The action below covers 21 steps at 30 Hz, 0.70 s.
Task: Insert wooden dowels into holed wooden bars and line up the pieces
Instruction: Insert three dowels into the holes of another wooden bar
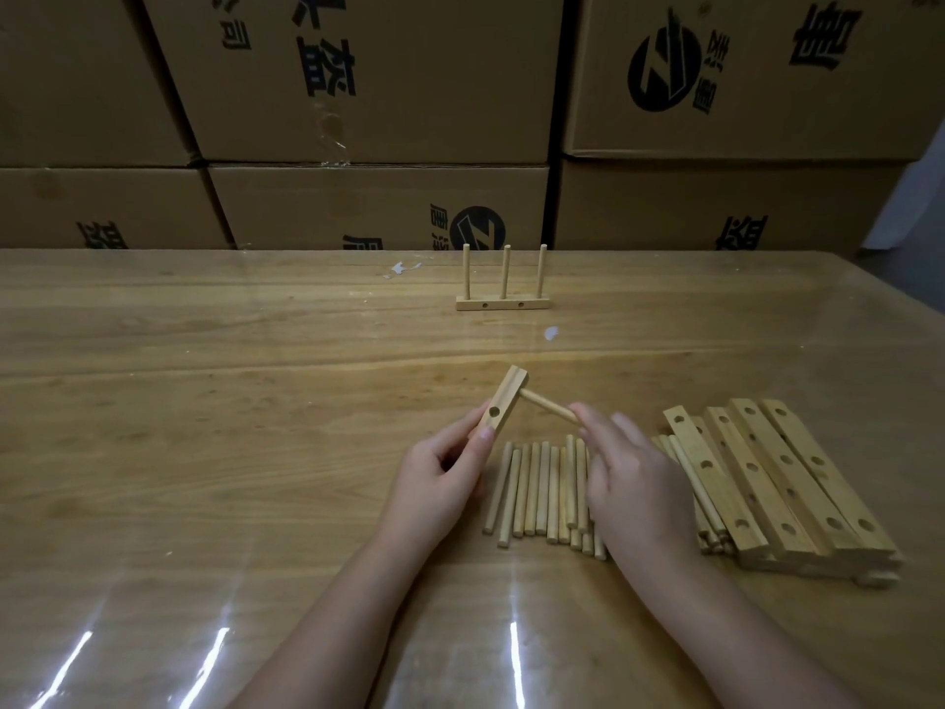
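Dowel [548, 405] pinched by the right hand [629, 483], its tip seemingly seated in the holed bar [502, 404] gripped by the left hand [440, 483] above the table [204, 401]. Insertion step; next, push it home squarely.

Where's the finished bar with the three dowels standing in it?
In the head view the finished bar stands alone at the far middle of the table, close to the cardboard boxes, well beyond both hands.
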{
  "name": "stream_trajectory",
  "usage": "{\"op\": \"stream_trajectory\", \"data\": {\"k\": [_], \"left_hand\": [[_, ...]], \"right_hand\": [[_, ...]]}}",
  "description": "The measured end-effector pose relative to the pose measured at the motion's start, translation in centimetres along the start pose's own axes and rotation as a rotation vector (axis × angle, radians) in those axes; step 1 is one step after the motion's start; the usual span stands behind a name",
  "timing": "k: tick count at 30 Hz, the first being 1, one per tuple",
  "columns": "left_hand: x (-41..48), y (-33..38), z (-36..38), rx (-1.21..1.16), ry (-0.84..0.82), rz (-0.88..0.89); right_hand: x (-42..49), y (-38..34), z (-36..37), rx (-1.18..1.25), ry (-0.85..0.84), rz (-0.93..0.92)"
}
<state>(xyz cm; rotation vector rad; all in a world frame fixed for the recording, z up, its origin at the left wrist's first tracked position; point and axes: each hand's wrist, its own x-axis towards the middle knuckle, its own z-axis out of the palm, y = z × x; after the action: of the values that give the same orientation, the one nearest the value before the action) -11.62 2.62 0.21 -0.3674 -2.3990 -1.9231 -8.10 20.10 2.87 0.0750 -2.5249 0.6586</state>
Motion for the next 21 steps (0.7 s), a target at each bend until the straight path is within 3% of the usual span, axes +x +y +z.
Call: {"op": "stream_trajectory", "data": {"k": [21], "left_hand": [[0.02, -0.44, 0.28, 0.088, 0.015, 0.037]], "right_hand": [[-0.21, 0.59, 0.76, 0.071, 0.042, -0.011]]}}
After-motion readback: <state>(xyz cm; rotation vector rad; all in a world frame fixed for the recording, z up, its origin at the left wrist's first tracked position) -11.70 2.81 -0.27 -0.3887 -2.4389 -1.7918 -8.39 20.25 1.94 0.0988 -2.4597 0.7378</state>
